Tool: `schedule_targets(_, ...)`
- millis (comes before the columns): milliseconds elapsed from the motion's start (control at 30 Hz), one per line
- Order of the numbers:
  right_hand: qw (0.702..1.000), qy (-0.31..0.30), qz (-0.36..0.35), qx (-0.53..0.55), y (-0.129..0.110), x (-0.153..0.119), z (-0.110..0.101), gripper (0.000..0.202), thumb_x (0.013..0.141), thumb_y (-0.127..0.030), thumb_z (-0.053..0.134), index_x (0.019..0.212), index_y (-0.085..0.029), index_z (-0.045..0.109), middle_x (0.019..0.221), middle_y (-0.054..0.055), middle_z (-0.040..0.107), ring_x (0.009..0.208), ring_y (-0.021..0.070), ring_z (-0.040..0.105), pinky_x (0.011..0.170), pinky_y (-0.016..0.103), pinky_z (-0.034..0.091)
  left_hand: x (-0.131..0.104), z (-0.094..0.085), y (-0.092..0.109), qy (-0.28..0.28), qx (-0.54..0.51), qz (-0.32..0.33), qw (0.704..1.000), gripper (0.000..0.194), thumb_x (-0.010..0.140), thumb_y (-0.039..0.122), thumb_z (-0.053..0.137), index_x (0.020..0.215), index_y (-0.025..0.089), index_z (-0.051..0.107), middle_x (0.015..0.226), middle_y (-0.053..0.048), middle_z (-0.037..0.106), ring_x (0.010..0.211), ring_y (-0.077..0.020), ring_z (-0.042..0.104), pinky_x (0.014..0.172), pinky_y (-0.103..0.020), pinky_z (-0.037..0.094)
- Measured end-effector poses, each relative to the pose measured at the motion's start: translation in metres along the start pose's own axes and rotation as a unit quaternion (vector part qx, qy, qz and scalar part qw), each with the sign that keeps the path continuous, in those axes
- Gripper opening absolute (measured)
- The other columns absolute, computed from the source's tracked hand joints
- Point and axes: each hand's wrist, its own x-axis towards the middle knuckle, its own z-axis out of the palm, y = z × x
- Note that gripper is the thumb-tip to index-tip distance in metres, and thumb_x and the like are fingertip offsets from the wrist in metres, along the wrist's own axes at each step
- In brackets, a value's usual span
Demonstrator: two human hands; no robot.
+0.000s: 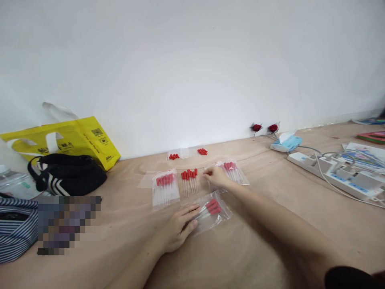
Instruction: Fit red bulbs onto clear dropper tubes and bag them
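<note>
My left hand (182, 224) lies palm down with fingers stretched out, its fingertips and thumb apart on the near edge of a clear zip bag (197, 228). Inside that bag are several glass droppers with red bulbs (214, 206). My right hand (215, 177) is closed in a pinch beyond the bag; what its fingertips hold, if anything, is too small to tell. Just left of it, loose red-bulbed droppers (189, 180) lie in a row. Filled zip bags flank them: one on the left (165, 190), one on the right (237, 174), partly behind my right hand.
Loose red bulbs (173, 156) lie by the wall with a flat bag. At left are a yellow bag (87, 136), a black pouch (78, 172) and a striped bag (18, 228). A power strip (337, 174) with cables, a tissue pack (285, 142) and two red roses (272, 128) are at right.
</note>
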Motion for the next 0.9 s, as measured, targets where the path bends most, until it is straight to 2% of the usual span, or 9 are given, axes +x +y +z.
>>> schedule_targets(100, 0.999, -0.02, 0.05, -0.008, -0.011, 0.029, 0.023, 0.013, 0.072, -0.015, 0.053, 0.08, -0.014, 0.064, 0.07, 0.004, 0.065, 0.061, 0.0135, 0.059, 0.056, 0.021, 0.042, 0.0, 0.0, -0.001, 0.001, -0.004, 0.008, 1.0, 0.04, 0.085, 0.025, 0.042, 0.125, 0.025, 0.042, 0.13, -0.003, 0.045, 0.12, -0.0201, 0.038, 0.101, -0.041, 0.03)
schedule_targets(200, 0.993, -0.044, 0.107, -0.01, -0.012, 0.049, 0.037, 0.015, 0.076, -0.021, 0.055, 0.085, -0.011, 0.062, 0.07, 0.007, 0.064, 0.056, 0.0134, 0.058, 0.051, 0.022, 0.043, 0.0, 0.001, -0.002, 0.007, -0.008, 0.016, 1.0, 0.041, 0.084, 0.026, 0.045, 0.125, 0.025, 0.043, 0.13, -0.004, 0.045, 0.119, -0.021, 0.039, 0.1, -0.042, 0.031)
schedule_targets(367, 0.984, -0.069, 0.164, 0.023, -0.011, 0.057, 0.043, 0.024, 0.085, -0.03, 0.047, 0.102, -0.014, 0.053, 0.099, 0.006, 0.057, 0.08, 0.0133, 0.057, 0.07, 0.031, 0.048, -0.001, 0.001, -0.002, 0.003, 0.0, 0.01, 1.0, 0.041, 0.083, 0.026, 0.046, 0.124, 0.024, 0.043, 0.129, -0.005, 0.046, 0.119, -0.021, 0.04, 0.099, -0.042, 0.032)
schedule_targets(433, 0.983, -0.06, 0.167, 0.053, -0.013, 0.054, 0.039, 0.022, 0.084, -0.029, 0.049, 0.095, -0.012, 0.056, 0.092, 0.006, 0.059, 0.076, 0.014, 0.058, 0.066, 0.03, 0.049, -0.001, 0.0, -0.001, 0.004, -0.002, 0.01, 1.0, 0.041, 0.083, 0.025, 0.046, 0.124, 0.024, 0.043, 0.129, -0.005, 0.046, 0.119, -0.0209, 0.04, 0.099, -0.042, 0.031)
schedule_targets(500, 0.982, -0.036, 0.157, 0.094, -0.014, 0.047, 0.03, 0.016, 0.078, -0.026, 0.054, 0.078, -0.01, 0.058, 0.069, 0.005, 0.062, 0.058, 0.0138, 0.058, 0.052, 0.025, 0.046, 0.0, 0.001, -0.001, 0.008, -0.01, 0.01, 1.0, 0.041, 0.082, 0.025, 0.047, 0.124, 0.024, 0.044, 0.129, -0.004, 0.046, 0.119, -0.0211, 0.04, 0.1, -0.042, 0.031)
schedule_targets(567, 0.98, 0.005, 0.135, 0.144, -0.013, 0.036, 0.015, 0.012, 0.075, -0.024, 0.055, 0.071, -0.012, 0.054, 0.052, 0.001, 0.057, 0.043, 0.0118, 0.054, 0.041, 0.021, 0.04, 0.0, 0.001, -0.001, 0.014, -0.016, 0.009, 1.0, 0.041, 0.082, 0.025, 0.047, 0.123, 0.025, 0.045, 0.129, -0.004, 0.047, 0.118, -0.0211, 0.041, 0.1, -0.042, 0.03)
schedule_targets(700, 0.961, 0.129, 0.077, 0.234, 0.003, -0.003, -0.024, 0.016, 0.079, -0.031, 0.045, 0.09, -0.019, 0.043, 0.058, -0.006, 0.055, 0.042, 0.007, 0.051, 0.043, 0.018, 0.041, 0.0, 0.001, -0.001, 0.016, -0.015, 0.003, 1.0, 0.042, 0.082, 0.026, 0.047, 0.124, 0.025, 0.044, 0.129, -0.003, 0.046, 0.119, -0.0206, 0.04, 0.1, -0.042, 0.031)
schedule_targets(800, 0.941, 0.199, 0.049, 0.268, 0.024, -0.038, -0.046, 0.024, 0.077, -0.042, 0.044, 0.086, -0.02, 0.041, 0.058, -0.008, 0.05, 0.042, 0.006, 0.048, 0.042, 0.018, 0.041, -0.001, 0.0, 0.001, 0.007, -0.009, -0.006, 1.0, 0.042, 0.082, 0.027, 0.046, 0.124, 0.025, 0.043, 0.13, -0.004, 0.046, 0.119, -0.0208, 0.039, 0.1, -0.042, 0.031)
schedule_targets(900, 0.91, 0.227, 0.024, 0.346, 0.044, -0.065, -0.052, 0.034, 0.067, -0.05, 0.055, 0.078, -0.02, 0.043, 0.057, -0.006, 0.051, 0.043, 0.0068, 0.048, 0.041, 0.02, 0.042, -0.001, -0.002, 0.001, 0.008, -0.012, -0.012, 1.0, 0.042, 0.083, 0.029, 0.046, 0.124, 0.026, 0.043, 0.129, -0.002, 0.046, 0.119, -0.0208, 0.039, 0.1, -0.042, 0.03)
